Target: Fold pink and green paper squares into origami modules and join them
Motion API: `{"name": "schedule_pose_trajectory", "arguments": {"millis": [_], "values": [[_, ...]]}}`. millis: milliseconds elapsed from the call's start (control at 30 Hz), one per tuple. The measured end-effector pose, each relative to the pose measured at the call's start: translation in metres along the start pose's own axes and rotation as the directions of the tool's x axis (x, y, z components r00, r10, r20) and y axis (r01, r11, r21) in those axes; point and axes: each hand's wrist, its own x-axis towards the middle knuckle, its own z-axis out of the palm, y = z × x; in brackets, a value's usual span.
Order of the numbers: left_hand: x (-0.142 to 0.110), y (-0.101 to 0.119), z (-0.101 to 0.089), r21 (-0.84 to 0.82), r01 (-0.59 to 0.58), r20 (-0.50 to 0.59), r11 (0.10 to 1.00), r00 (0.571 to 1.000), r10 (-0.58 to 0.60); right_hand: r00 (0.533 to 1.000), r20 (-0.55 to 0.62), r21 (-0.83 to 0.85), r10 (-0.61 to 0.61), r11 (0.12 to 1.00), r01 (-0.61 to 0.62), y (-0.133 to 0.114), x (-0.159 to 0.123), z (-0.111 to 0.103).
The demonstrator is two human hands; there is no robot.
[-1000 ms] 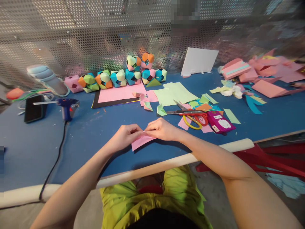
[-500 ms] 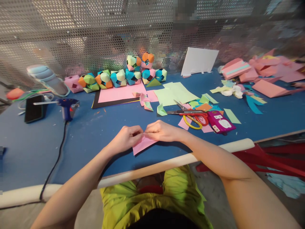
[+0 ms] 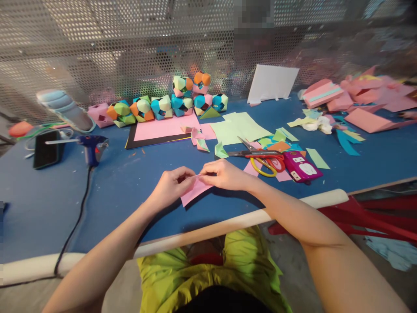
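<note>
Between my two hands is a pink sheet of paper, raised along its far edge, with its near corner pointing toward me. My left hand pinches that far edge from the left. My right hand grips the same edge from the right, thumb and fingertips close to the left ones. A small folded green paper piece lies just beyond my right hand, beside folded pink paper pieces. To the right are scissors with yellow and red handles.
Colourful paper modules stand in a row along the perforated metal screen. A glue gun and a phone are on the left. Green sheets, a purple box and a pink paper heap occupy the right.
The pink paper has lifted slightly and tilted, so more of its face shows. Both hands have shifted a little away from me.
</note>
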Motion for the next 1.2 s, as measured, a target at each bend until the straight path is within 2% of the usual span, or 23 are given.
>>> {"name": "schedule_pose_trajectory", "arguments": {"millis": [100,200,300,367,433,567,667,800,933,1100,1200], "values": [[0.000,-0.002,0.001,0.002,-0.012,0.036,1.000,0.999,0.012,0.999,0.031,-0.001,-0.007,1.000,0.007,0.000,0.000,0.000],[0.001,-0.003,0.002,-0.023,0.021,-0.083,1.000,0.996,-0.023,0.989,-0.070,0.109,0.128,0.987,-0.120,0.001,0.003,0.001],[0.003,-0.003,0.003,-0.086,0.085,-0.229,0.993,0.968,-0.103,0.948,-0.131,0.222,0.292,0.940,-0.258,0.005,0.005,0.004],[0.004,-0.003,0.004,-0.132,0.113,-0.272,0.985,0.951,-0.145,0.928,-0.146,0.218,0.343,0.926,-0.308,0.007,0.007,0.007],[0.005,-0.002,0.006,-0.192,0.117,-0.280,0.974,0.945,-0.169,0.919,-0.196,0.192,0.343,0.932,-0.308,0.007,0.007,0.011],[0.006,-0.001,0.011,-0.277,0.130,-0.267,0.952,0.941,-0.206,0.904,-0.371,0.094,0.213,0.977,-0.192,0.006,0.008,0.021],[0.008,-0.001,0.014,-0.320,0.154,-0.259,0.935,0.935,-0.242,0.894,-0.432,0.010,0.120,0.992,-0.129,0.005,0.009,0.027],[0.010,-0.004,0.016,-0.436,0.150,-0.258,0.887,0.924,-0.283,0.890,-0.451,-0.001,0.057,0.998,-0.065,0.006,0.009,0.030],[0.010,-0.005,0.016,-0.590,0.145,-0.224,0.794,0.916,-0.334,0.871,-0.483,-0.062,-0.089,0.996,0.067,0.007,0.009,0.030],[0.008,-0.003,0.014,-0.669,0.144,-0.179,0.729,0.921,-0.346,0.854,-0.418,-0.153,-0.311,0.950,0.271,0.012,0.007,0.030],[0.008,-0.001,0.013,-0.700,0.132,-0.172,0.702,0.923,-0.345,0.848,-0.393,-0.186,-0.355,0.934,0.305,0.016,0.005,0.030]]}}
